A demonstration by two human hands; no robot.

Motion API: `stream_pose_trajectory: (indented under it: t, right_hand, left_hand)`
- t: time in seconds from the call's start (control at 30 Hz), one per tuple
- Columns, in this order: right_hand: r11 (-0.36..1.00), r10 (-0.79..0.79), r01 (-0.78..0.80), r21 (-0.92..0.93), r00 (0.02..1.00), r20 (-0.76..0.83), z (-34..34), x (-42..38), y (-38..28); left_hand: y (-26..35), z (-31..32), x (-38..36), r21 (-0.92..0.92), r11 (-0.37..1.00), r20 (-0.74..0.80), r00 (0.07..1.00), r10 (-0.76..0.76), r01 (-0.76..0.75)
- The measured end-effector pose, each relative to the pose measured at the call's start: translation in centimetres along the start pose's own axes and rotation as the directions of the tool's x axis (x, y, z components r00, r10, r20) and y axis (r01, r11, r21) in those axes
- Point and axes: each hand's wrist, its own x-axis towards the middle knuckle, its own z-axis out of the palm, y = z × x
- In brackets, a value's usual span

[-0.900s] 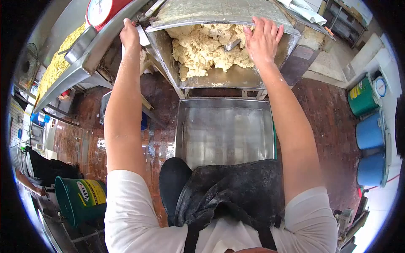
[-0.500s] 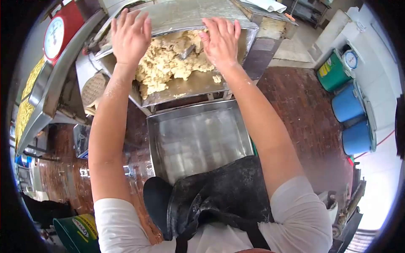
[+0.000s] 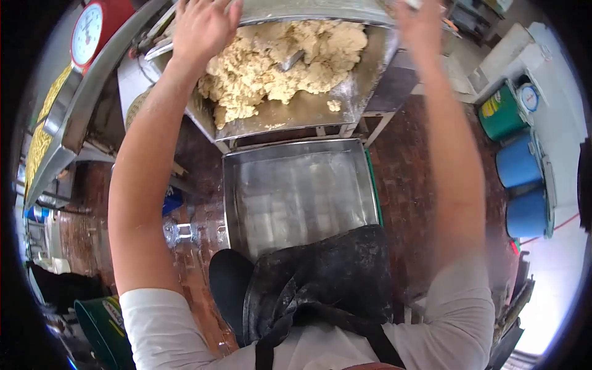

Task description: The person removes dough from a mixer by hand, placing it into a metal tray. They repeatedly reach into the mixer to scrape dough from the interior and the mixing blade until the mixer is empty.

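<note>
Crumbly pale dough [image 3: 290,74] fills much of a metal trough [image 3: 277,120] in front of me, with a small grey metal tool [image 3: 291,61] lying on it. My left hand [image 3: 206,28] hovers over the trough's back left side, thumb apart from the fingers and nothing in its grasp; the fingertips run past the top of the view. Beyond the trough's right corner, my right hand [image 3: 422,28] is smeared by motion. A bit of white material [image 3: 414,4] shows right by its fingers, and I cannot tell whether it is held.
Below the trough sits a shallow steel tray [image 3: 302,197], close to my black apron [image 3: 327,277]. A red dial scale [image 3: 92,31] stands at upper left above a pan of yellow strands [image 3: 46,135]. Green [image 3: 499,114] and blue bins [image 3: 515,160] line the right wall.
My right hand has swung right and up, away from the trough's edge, uncovering dough on that side. The left hand has shifted slightly up and right. The view has shifted a little.
</note>
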Motion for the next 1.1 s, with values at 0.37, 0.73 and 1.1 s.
stream_pose_trajectory:
  t: [0.37, 0.73, 1.1]
  right_hand:
    - [0.995, 0.023, -0.045, -0.090, 0.974, -0.227, -0.9, 10.2, 17.6]
    - [0.837, -0.546, 0.547, -0.006, 0.836, 0.058, 14.2, -7.9, -7.1]
    - [0.950, -0.140, 0.289, -0.121, 0.736, 0.662, 16.1, -2.8, -12.2]
  left_hand:
    - [-0.9, 0.9, 0.5, -0.038, 0.999, -0.128, 0.991, 0.030, -0.035]
    - [-0.3, 0.8, 0.6, -0.084, 0.983, -0.007, 0.986, -0.164, 0.163]
    - [2.0, 5.9, -11.3, -0.377, 0.923, -0.206, 0.966, -0.159, 0.072]
